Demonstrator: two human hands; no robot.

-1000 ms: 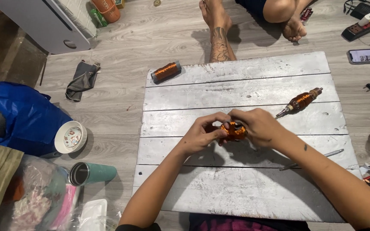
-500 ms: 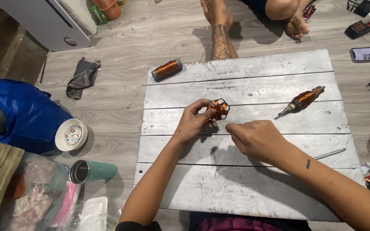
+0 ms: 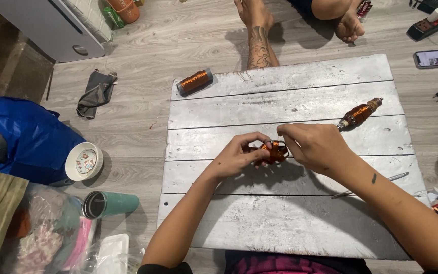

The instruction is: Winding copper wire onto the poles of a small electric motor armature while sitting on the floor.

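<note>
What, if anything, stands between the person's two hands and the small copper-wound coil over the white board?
Nothing visible does. The left hand and the right hand both already touch the copper-wound coil, fingers closed on it from either side above the white board. The wound rotor lies apart, further back on the right.

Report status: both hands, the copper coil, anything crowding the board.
Left hand and right hand both pinch the small copper-wound coil above the grey plank board. A wound rotor and thin metal rod lie clear.
</note>
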